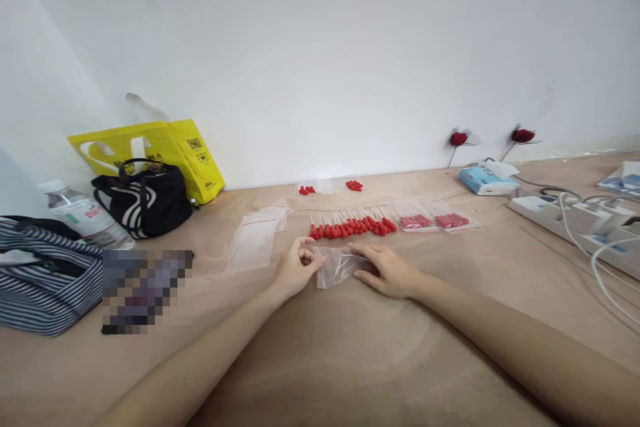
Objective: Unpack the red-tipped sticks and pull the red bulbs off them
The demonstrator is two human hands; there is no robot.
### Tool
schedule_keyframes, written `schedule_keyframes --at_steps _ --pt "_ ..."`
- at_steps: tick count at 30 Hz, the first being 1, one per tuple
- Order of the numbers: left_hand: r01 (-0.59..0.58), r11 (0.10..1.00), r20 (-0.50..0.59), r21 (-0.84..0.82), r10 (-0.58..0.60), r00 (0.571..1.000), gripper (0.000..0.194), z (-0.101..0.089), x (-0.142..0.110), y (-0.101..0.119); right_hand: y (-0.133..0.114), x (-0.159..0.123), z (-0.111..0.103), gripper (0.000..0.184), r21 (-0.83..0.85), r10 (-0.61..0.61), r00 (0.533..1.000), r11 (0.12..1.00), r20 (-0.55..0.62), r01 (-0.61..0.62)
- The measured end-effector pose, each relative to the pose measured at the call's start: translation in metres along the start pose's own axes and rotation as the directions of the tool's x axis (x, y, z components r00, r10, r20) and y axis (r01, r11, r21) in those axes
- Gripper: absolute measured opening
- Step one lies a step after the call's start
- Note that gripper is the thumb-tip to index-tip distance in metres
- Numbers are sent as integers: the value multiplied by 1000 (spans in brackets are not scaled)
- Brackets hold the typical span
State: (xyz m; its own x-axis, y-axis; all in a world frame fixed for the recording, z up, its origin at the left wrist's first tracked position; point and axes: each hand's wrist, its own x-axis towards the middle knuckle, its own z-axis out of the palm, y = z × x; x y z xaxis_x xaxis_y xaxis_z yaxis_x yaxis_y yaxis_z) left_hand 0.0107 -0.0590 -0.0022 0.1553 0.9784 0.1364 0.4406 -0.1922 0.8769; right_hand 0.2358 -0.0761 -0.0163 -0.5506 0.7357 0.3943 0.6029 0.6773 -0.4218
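My left hand (296,268) pinches the left end of a small clear zip bag (336,268) between thumb and fingers. At the bag's right end, my right hand (393,270) touches it, its thumb and fingers spread apart. Thin pale lines show in the plastic; whether they are sticks inside or glare I cannot tell. Just beyond the hands, a row of red-tipped sticks (353,227) lies side by side, tips toward me. Flat clear bags (253,240) overlap to the left. Two bags with red-tipped sticks inside, one a filled bag (416,219), lie right of the row.
Small red pieces (354,185) lie by the wall. At left stand a yellow bag (200,160), a black pouch (165,203), a water bottle (90,217) and a striped bag (50,287). At right are a tissue pack (483,180), two red flowers and a power strip (540,210) with cables.
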Motion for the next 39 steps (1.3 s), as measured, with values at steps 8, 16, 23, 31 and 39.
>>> schedule_keyframes --at_steps 8,16,23,31,39 --pt "-4 999 41 -47 6 999 33 -13 -2 -6 9 -1 -4 70 1 11 997 1000 77 -11" --pt "13 1000 71 20 -15 997 34 -15 -2 -9 -4 -4 -9 46 -86 -141 981 984 136 153" --pt "111 993 238 30 -114 964 31 -27 -5 6 0 -5 -16 47 -63 -186 966 978 180 200" --pt "287 957 -488 50 -227 843 30 -110 27 -12 52 -4 -39 24 -306 218 866 873 -449 -379" --pt "528 697 -611 486 -161 775 42 -129 27 -27 87 -13 -48 39 -450 505 801 663 -321 -598"
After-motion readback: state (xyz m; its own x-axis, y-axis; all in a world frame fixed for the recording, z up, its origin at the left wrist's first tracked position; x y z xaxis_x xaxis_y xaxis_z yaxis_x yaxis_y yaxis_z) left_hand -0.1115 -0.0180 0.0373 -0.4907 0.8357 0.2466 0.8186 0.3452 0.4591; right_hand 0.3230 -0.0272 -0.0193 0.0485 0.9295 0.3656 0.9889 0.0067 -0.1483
